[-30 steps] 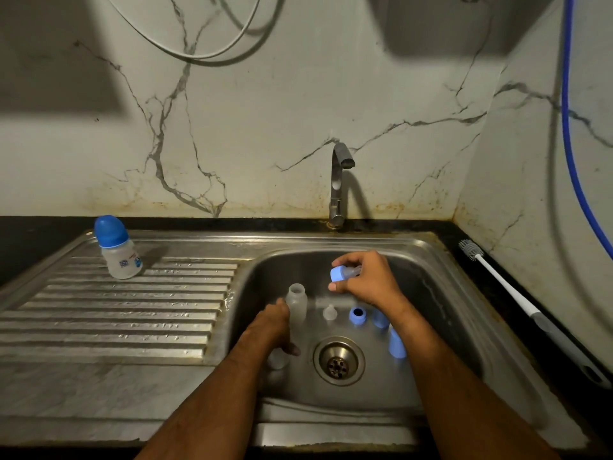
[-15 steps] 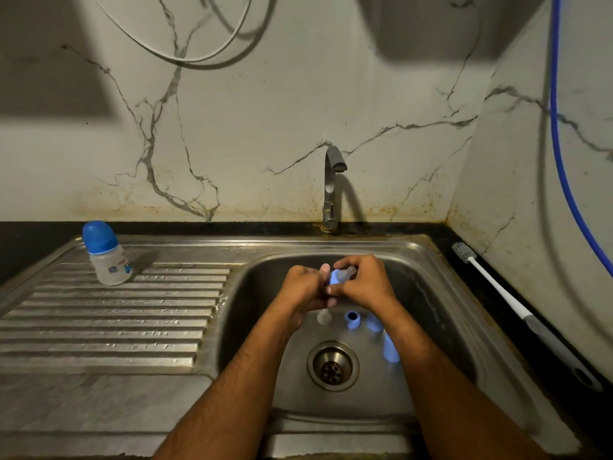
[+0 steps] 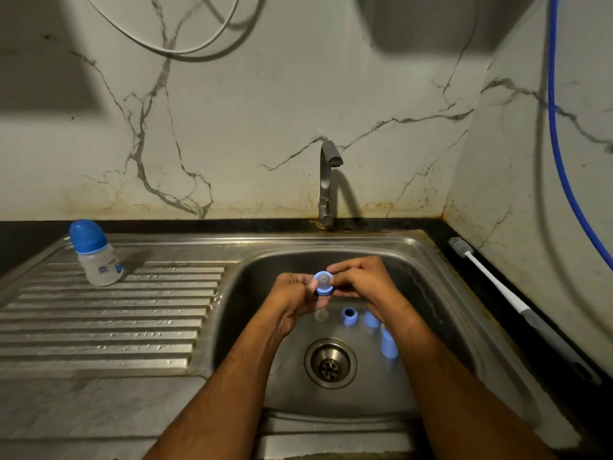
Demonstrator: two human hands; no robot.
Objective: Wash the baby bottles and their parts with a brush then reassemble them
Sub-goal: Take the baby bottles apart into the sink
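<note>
Over the sink basin (image 3: 441, 313) both my hands meet around a blue screw ring with a clear nipple (image 3: 323, 283), its top facing the camera. My right hand (image 3: 361, 277) pinches the ring from the right. My left hand (image 3: 293, 295) is curled around the small clear bottle under the ring; fingers hide the bottle's body. On the basin floor lie a loose clear nipple (image 3: 321, 315), a second blue ring (image 3: 349, 316) and two blue caps (image 3: 371, 318) (image 3: 388, 343). An assembled bottle with a blue cap (image 3: 96, 255) stands on the drainboard.
A white-handled bottle brush (image 3: 491, 280) lies on the dark counter right of the sink. The faucet (image 3: 326, 180) stands behind the basin, with no water running. The drain (image 3: 330, 363) is just below my hands. The ribbed drainboard (image 3: 109, 320) stretches left.
My left hand lifted the clear bottle off the basin floor and brought it up to the ring in my right hand. The ring's nipple has turned toward the camera.
</note>
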